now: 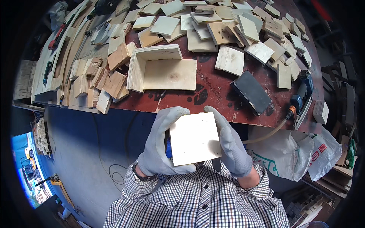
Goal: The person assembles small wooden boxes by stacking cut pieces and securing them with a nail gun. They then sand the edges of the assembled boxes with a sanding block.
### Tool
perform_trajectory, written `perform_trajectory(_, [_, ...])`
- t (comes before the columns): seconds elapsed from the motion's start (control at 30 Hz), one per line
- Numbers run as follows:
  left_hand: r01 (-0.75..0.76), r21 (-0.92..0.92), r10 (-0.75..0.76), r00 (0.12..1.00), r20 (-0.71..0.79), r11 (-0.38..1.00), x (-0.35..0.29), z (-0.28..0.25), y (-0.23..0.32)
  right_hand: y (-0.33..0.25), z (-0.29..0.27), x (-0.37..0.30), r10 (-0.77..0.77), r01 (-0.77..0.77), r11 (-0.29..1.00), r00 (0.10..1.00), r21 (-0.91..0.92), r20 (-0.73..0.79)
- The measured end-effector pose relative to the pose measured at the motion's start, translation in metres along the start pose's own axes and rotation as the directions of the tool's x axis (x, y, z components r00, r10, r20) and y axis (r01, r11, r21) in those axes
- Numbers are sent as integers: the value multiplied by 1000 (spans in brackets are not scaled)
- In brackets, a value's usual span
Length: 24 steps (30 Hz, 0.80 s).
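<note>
A pale, square wooden board (195, 138) is held up in front of my chest, near the table's front edge. My gloved left hand (160, 144) wraps its left side, with fingers curled under the lower corner and behind it. At its right side, my gloved right hand (232, 146) presses with palm and fingers. The board's underside is hidden. Just beyond it on the red table (171, 99) lies a partly built wooden frame (171, 76), a flat base with upright boards along its left and far sides. A dark grey block (251, 93) rests to the right.
Loose wooden pieces (165, 26) are heaped across the far table. Small stacked blocks (114, 84) and long boards (68, 49) lie at left. An air-powered nail gun (300, 95) with a hose (272, 133) sits at the right edge, above white sacks (292, 152).
</note>
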<state>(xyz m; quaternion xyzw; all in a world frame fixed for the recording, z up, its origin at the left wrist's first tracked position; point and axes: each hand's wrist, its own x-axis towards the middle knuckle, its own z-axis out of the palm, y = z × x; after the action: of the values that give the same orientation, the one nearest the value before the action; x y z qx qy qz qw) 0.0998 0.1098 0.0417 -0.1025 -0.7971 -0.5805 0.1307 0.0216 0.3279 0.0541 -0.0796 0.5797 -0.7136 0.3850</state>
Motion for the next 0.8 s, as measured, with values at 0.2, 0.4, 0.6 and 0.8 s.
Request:
perform_trajectory(0.2, [-228, 213, 214, 973, 86, 950, 2, 14, -1, -7, -6, 0, 220, -231, 957, 973, 177, 75])
perform_trajectory(0.4, [377, -444, -435, 900, -33, 813, -3, 21, 8, 9, -13, -5, -222, 208, 961, 973, -180, -65])
perform_trajectory(0.6, [298, -177, -305, 952, -13, 938, -9, 47, 9, 19, -22, -4, -373, 379, 919, 925, -109, 71])
perform_trajectory(0.8, [66, -12, -67, 997, -40, 998, -5, 48, -4, 23, -23, -6, -444, 460, 876, 886, -142, 134])
